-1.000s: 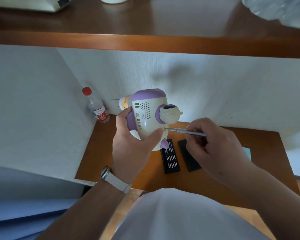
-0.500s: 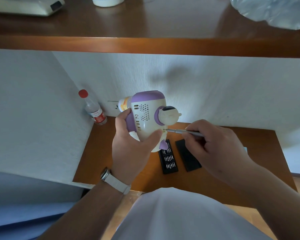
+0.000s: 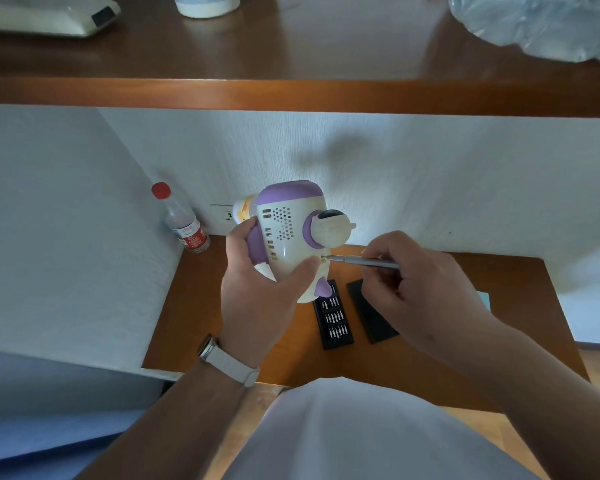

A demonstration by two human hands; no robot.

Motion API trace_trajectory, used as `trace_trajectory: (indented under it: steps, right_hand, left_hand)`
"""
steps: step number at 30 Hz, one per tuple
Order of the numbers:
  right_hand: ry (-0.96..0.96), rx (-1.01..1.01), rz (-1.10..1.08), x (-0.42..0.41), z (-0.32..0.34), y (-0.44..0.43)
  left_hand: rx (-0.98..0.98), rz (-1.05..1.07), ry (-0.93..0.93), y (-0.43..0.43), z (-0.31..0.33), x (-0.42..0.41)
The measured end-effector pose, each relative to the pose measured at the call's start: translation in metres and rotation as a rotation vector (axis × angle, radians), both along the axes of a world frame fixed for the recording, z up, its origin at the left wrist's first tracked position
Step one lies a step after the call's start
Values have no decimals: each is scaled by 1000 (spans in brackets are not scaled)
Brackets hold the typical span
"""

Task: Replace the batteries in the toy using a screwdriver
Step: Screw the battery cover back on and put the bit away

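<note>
A broad wooden shelf (image 3: pixel 291 95) spans the top of the view, carrying a crumpled clear plastic bag (image 3: pixel 541 26) at its right end, a flat white device (image 3: pixel 49 15) at its left end and the base of a white cup (image 3: pixel 207 5) between them. Below it, set in a white-walled recess, lies a smaller brown wooden surface (image 3: pixel 499 306).

The left hand (image 3: pixel 257 299) holds the toy (image 3: pixel 291 237) in the air above this surface, its fingers and thumb wrapped round the white and purple body, the thumb tip lying just beside a small screw hole low on the toy's side. The right hand (image 3: pixel 420 296) has its fingers curled and pinching the thin grey screwdriver (image 3: pixel 364 261), which lies nearly level with its tip set in that hole.

Under the toy, an open black bit case (image 3: pixel 333 317) lies on the surface, rows of small bits showing in it. Its black lid (image 3: pixel 371 313) lies just beside it to the right, partly hidden by the right hand. A clear bottle (image 3: pixel 184 223) with a red cap stands in the back left corner. A pale-strapped watch (image 3: pixel 227 363) sits on the left wrist.
</note>
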State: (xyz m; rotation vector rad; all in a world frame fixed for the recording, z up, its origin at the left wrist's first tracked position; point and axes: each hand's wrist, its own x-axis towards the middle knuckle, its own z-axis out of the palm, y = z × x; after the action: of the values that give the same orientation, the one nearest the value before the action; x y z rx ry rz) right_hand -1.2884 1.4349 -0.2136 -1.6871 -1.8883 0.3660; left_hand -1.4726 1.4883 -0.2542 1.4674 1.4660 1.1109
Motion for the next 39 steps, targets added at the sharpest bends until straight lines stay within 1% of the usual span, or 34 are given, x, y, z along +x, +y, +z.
trace_trajectory:
  steps: [3, 7, 14, 23, 27, 34, 39]
  right_hand:
    - [3, 32, 3, 1, 1, 2]
    - [-41, 45, -7, 4, 3, 5]
    - [-14, -73, -8, 3, 7, 3]
    - [-52, -17, 6, 4, 9, 4]
    - [-78, 47, 20, 3, 8, 6]
    - [-60, 2, 18, 0, 11, 3]
    - [-99, -4, 18, -1, 13, 2]
  left_hand:
    - [2, 2, -5, 1, 1, 1]
    - [2, 2, -10, 2, 1, 1]
    - [6, -10, -2, 4, 4, 0]
    - [12, -5, -11, 3, 7, -1]
    - [21, -15, -14, 2, 6, -2]
    - [27, -11, -5, 2, 5, -3]
    - [33, -15, 4, 1, 5, -4]
